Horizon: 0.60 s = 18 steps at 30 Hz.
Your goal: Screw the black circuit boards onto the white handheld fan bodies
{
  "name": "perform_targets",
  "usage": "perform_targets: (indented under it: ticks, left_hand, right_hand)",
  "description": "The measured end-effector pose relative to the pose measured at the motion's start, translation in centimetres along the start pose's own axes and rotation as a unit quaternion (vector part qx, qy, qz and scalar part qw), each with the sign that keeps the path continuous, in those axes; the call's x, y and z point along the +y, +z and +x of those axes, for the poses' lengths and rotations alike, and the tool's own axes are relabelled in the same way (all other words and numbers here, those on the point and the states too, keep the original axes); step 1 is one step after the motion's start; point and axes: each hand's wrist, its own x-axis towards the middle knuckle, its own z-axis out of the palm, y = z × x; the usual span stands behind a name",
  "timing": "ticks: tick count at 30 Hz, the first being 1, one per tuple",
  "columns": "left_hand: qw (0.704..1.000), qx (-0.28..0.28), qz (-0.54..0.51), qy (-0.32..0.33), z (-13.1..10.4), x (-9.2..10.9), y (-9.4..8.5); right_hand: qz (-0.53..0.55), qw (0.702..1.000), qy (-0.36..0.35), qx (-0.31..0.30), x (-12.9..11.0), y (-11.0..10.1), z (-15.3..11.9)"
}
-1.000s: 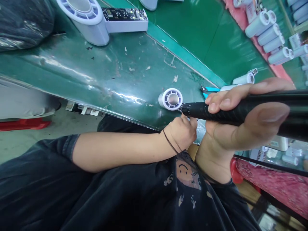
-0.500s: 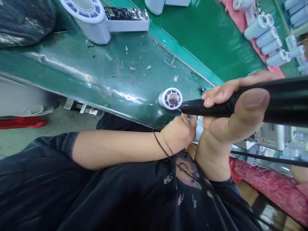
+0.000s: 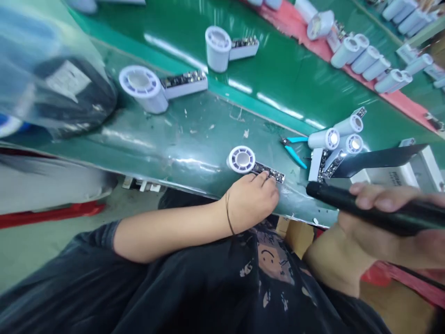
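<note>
My left hand (image 3: 252, 200) rests at the bench's near edge, its fingers closed on the circuit-board arm of a white cylinder part (image 3: 242, 159). The part's ribbed round end faces up, and the board (image 3: 278, 176) shows past my fingertips. On the right, my right hand (image 3: 382, 222) is wrapped round a black pen-shaped power tool (image 3: 333, 194). The tool's tip is apart from the board, to its right. Teal-handled cutters (image 3: 295, 155) lie open beyond the board.
Similar parts stand at the upper left (image 3: 144, 88) and upper middle (image 3: 218, 48). Several more cluster (image 3: 323, 139) right of the cutters, near a grey-white box (image 3: 399, 174). A black plastic-wrapped bundle (image 3: 79, 102) sits at the left. Cylinders line a pink strip (image 3: 285, 21).
My right hand and the tool have drawn away to the right and down from the part. The cutters and the clustered parts have come into fuller view as the camera shifted.
</note>
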Motion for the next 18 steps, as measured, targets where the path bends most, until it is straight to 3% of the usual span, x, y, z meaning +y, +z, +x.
perform_targets:
  ticks: [2,3,7,9,11,15,18]
  left_hand:
    - [0.999,0.024,0.031,-0.021,-0.3,-1.5,-0.2]
    - [0.998,0.005,0.049,-0.046,-0.3,-2.4,-0.4]
    - [0.982,-0.148,0.045,-0.108,1.6,-6.5,-1.6]
    - [0.978,-0.154,0.031,-0.140,4.2,-8.8,-2.0]
    - [0.970,-0.120,0.033,-0.211,7.9,-11.0,-1.9]
    - [0.952,-0.125,0.028,-0.278,15.6,-14.1,-0.1]
    - [0.940,-0.160,0.028,-0.301,17.8,-14.8,0.6]
  right_hand:
    - [0.021,1.000,-0.010,0.020,1.1,-0.8,-1.9]
    - [0.019,0.999,-0.001,0.030,1.4,-1.1,-2.7]
    - [-0.010,0.995,0.047,0.089,1.5,-3.0,-4.9]
    - [-0.024,0.991,0.061,0.118,1.1,-3.7,-5.4]
    - [-0.035,0.987,0.072,0.142,0.7,-4.1,-5.6]
    - [-0.052,0.978,0.112,0.168,0.1,-3.8,-5.8]
    - [-0.070,0.971,0.153,0.171,0.0,-3.8,-5.9]
